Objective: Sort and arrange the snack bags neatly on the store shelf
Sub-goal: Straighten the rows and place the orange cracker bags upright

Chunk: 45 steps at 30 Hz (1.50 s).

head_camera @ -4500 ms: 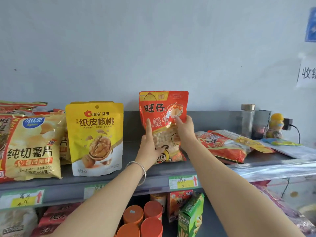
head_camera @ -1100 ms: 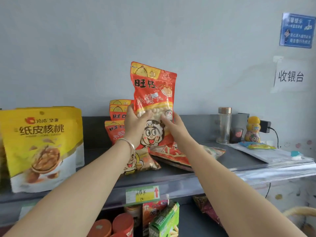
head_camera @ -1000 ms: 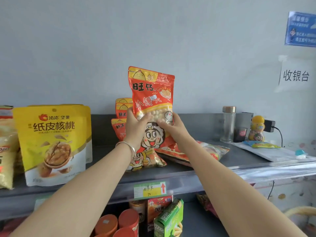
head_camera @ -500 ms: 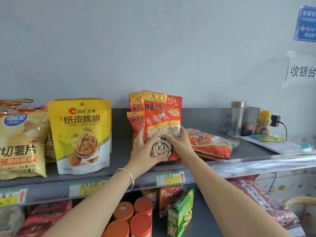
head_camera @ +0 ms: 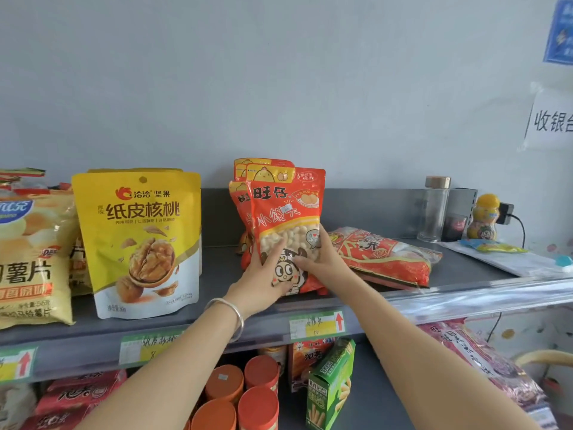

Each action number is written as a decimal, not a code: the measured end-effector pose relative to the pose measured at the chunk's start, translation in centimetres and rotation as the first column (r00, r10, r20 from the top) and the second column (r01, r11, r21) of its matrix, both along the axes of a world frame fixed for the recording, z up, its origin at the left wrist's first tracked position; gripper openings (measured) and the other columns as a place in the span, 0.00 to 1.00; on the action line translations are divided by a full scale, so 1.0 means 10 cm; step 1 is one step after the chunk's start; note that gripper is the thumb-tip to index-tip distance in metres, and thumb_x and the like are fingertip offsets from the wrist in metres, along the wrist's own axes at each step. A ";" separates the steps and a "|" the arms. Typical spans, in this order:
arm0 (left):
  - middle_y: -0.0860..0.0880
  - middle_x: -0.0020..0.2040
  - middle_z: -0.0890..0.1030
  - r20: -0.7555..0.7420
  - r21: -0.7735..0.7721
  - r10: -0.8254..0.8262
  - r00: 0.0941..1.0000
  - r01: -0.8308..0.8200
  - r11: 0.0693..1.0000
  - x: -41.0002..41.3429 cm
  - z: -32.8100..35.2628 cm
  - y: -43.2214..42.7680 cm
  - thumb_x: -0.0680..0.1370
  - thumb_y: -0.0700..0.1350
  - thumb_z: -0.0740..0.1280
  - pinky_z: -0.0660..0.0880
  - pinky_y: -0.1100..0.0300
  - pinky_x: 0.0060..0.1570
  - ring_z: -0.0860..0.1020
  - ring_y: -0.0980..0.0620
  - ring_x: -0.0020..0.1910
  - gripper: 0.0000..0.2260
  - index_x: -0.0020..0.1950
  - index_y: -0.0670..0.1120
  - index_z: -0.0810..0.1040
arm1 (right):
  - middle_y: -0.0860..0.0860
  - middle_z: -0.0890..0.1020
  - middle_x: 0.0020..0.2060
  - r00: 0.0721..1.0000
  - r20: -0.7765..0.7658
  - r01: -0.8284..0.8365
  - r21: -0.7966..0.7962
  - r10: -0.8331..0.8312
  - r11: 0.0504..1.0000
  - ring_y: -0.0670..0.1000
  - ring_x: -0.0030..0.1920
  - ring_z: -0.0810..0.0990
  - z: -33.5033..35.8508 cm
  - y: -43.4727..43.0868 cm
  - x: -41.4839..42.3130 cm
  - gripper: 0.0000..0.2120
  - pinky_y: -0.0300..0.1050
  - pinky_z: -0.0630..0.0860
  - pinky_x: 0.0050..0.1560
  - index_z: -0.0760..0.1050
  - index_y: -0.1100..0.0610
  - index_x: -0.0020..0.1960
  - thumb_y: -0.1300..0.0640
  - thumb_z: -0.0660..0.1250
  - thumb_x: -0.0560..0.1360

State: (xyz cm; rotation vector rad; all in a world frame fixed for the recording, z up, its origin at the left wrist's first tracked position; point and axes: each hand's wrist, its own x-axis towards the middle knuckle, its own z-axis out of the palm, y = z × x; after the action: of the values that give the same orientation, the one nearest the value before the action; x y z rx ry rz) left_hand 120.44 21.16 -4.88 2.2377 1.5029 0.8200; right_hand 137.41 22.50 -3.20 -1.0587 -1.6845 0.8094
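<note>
An orange-red snack bag [head_camera: 286, 209] with a cartoon face and a clear window stands upright on the grey shelf [head_camera: 217, 324], in front of two matching bags [head_camera: 240, 193] behind it. My left hand [head_camera: 260, 274] holds its lower left side, thumb on the front. My right hand [head_camera: 319, 259] holds its lower right side. A red snack bag [head_camera: 384, 259] lies flat just to the right. A yellow walnut bag [head_camera: 139, 240] stands to the left, and a chip bag [head_camera: 28, 259] stands at the far left.
A glass bottle [head_camera: 434, 209], a yellow jar [head_camera: 485, 217], a plug with its cable and flat packets sit at the shelf's right end. Below are orange-lidded tubs [head_camera: 238, 395], a green box [head_camera: 330, 383], red packs and a pink bag [head_camera: 483, 367]. Price tags line the shelf edge.
Both hands lowered the orange-red bag from above the shelf and set it upright in front of the matching bags. The view has shifted a little.
</note>
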 end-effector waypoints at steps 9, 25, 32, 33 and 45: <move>0.47 0.76 0.37 0.093 0.036 0.001 0.996 -0.004 0.999 -0.03 0.11 0.26 0.74 0.42 0.70 0.57 0.49 0.73 0.48 0.45 0.76 0.49 0.67 0.66 0.30 | 0.54 0.70 0.67 0.994 0.067 0.081 0.120 -0.089 0.989 0.54 0.67 0.70 -0.01 0.24 -0.18 0.42 0.58 0.70 0.66 0.48 0.45 0.77 0.60 0.70 0.74; 0.51 0.68 0.71 0.727 -0.198 0.145 0.671 0.003 0.980 -0.03 0.06 0.44 0.75 0.50 0.69 0.69 0.60 0.52 0.70 0.53 0.61 0.31 0.73 0.55 0.57 | 0.40 0.75 0.48 0.998 -0.017 -0.056 -0.016 0.056 0.998 0.43 0.54 0.75 -0.09 0.31 -0.16 0.29 0.39 0.72 0.58 0.46 0.36 0.76 0.50 0.57 0.82; 0.46 0.75 0.54 0.558 0.055 0.166 0.813 -0.235 0.970 0.04 0.05 0.45 0.73 0.49 0.71 0.62 0.52 0.67 0.58 0.49 0.73 0.48 0.74 0.55 0.33 | 0.66 0.74 0.62 0.999 -0.010 0.047 0.100 -0.046 0.994 0.67 0.61 0.73 -0.05 0.33 -0.20 0.27 0.64 0.70 0.61 0.48 0.42 0.77 0.55 0.55 0.83; 0.44 0.75 0.54 0.438 0.187 0.215 0.873 -0.323 0.928 0.05 0.06 0.41 0.72 0.50 0.72 0.63 0.51 0.66 0.58 0.48 0.73 0.49 0.74 0.55 0.33 | 0.66 0.75 0.61 0.999 -0.007 0.053 0.095 -0.052 0.994 0.67 0.60 0.73 -0.06 0.34 -0.20 0.27 0.64 0.71 0.60 0.47 0.42 0.77 0.55 0.55 0.83; 0.40 0.70 0.66 -0.122 0.691 0.440 0.890 -0.242 0.681 0.08 0.09 0.26 0.71 0.50 0.72 0.61 0.40 0.67 0.64 0.38 0.70 0.29 0.70 0.51 0.67 | 0.49 0.79 0.56 0.958 0.040 0.277 0.109 -0.283 0.955 0.50 0.56 0.79 -0.09 0.22 -0.13 0.18 0.53 0.79 0.53 0.67 0.50 0.68 0.47 0.60 0.79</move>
State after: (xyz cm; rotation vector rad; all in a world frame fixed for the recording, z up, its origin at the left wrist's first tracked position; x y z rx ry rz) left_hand 121.25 23.80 -3.95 2.6852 2.0706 1.3867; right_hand 136.14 24.69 -4.14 -1.2230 -1.5576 0.5096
